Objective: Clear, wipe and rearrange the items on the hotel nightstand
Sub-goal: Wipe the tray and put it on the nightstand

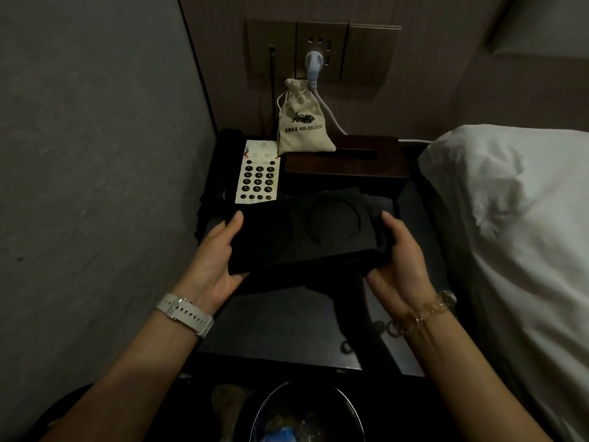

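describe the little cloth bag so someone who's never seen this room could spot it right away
Find the wall socket panel above the nightstand. Just below it, the cloth bag stands upright between the phone keypad and the dark wooden tissue box. It is the only pale drawstring pouch, with black print.

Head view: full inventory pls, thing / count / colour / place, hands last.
black tray: 1, black with two round recesses, held over the nightstand's front half
nightstand: 1, dark, between wall and bed
phone: 1, black with white keypad panel, back left of nightstand
drawstring pouch: 1, beige with printed text, back, beside the phone
tissue box: 1, dark wood, back right
plug: 1, white with pale cord, in wall socket
bed linen: white, right of nightstand
bin: 1, shiny rim, bottom edge, contents unclear
left hand: grips tray's left end, white watch on wrist
right hand: grips tray's right end, bracelet on wrist
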Tool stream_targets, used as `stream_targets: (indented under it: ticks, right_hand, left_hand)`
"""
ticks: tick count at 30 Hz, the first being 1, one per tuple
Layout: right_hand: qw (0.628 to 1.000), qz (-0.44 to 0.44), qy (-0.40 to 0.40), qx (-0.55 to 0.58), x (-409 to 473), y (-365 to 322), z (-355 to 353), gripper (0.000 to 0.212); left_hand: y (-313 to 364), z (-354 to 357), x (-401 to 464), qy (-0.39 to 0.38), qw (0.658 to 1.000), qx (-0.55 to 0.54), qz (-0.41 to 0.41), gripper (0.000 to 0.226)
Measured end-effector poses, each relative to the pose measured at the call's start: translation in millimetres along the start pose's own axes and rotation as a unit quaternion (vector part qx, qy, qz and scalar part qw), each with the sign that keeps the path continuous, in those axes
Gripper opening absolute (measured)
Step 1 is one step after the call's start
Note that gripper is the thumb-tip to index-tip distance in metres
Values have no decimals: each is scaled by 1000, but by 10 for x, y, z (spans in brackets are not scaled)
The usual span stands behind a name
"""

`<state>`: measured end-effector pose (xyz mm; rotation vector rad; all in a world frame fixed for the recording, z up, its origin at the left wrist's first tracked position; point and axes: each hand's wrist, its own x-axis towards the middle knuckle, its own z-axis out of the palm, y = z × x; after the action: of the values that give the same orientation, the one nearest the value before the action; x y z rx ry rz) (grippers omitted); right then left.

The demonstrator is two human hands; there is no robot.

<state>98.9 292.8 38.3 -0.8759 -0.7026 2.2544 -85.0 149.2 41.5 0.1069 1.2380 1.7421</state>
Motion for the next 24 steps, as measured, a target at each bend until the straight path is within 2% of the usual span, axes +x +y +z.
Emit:
stream_targets:
  ticks: [3, 6, 10, 12, 16, 19, 21, 24]
  right_hand:
    - [987, 58, -92, 122, -143, -28, 30, 52]
    - [984, 67, -90, 139, -202, -21, 74, 53]
    - [975, 113, -115, 156, -277, 129, 141, 35]
    - [970, 126, -111, 177, -273, 159, 152, 39]
    - [969, 158, -101, 161, -288, 293, 186, 47]
    - [970, 179, -89, 141, -281, 439, 184, 45]
    - [971, 182, -81, 130, -266, 426, 192, 49]
    - [976, 183, -86, 86, -260, 370, 204, 43]
  left_hand:
    - [-24, 26, 1, -12, 1000, 1, -3, 36]
    - [-66, 92, -23, -33, 999, -15, -26, 38]
    - [-163, 220, -72, -55, 997, -37, -37, 37]
    - [-168, 265, -79, -54, 997, -38, -33, 36]
    - [-210, 364, -73, -63, 997, -33, -27, 36]
    - [-230, 412, -48, -62, 998, -22, -17, 37]
    - [-201, 419, -27, -56, 998, -16, -8, 35]
    - [-111, 425, 24, -22, 999, 8, 27, 33]
